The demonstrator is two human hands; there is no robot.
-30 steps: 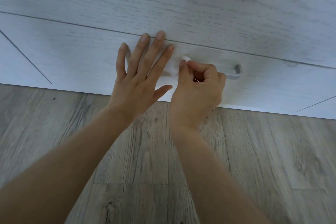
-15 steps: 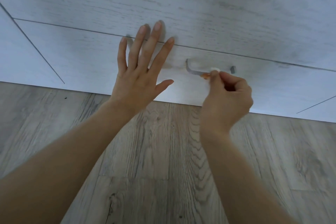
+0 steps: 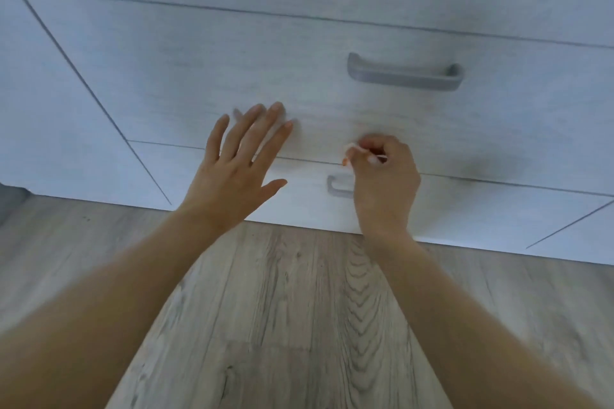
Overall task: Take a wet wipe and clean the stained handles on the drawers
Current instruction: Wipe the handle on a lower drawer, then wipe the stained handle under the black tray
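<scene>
At the far left, plain white wood-grain cabinet panels (image 3: pixel 50 103) are seen, crossed by a diagonal seam. Next to the right, the left hand (image 3: pixel 232 173) is held out flat with its fingers (image 3: pixel 246 129) spread wide and straight; nothing is held in it. Its fingertips are laid over the front of the middle drawer (image 3: pixel 199 76), just above the seam to the bottom drawer (image 3: pixel 481 209); whether the surface is actually touched cannot be told, as the frame is blurred.

Further right, the right hand (image 3: pixel 385 183) is seen curled into a loose fist at the seam between the two drawers. A small wad of white wet wipe (image 3: pixel 353 150), tinged orange at its lower edge, is pinched between its thumb and fingers. The lower handle (image 3: pixel 337 186) on the bottom drawer is mostly hidden behind this hand; only its left end is shown. The wipe is held just above that handle, not visibly on it.

Above and to the right, the grey bar of the upper handle (image 3: pixel 403 76) is mounted on the middle drawer, well apart from both hands. In the near part of the scene, a grey wood-plank floor (image 3: pixel 282 309) is crossed by both forearms.
</scene>
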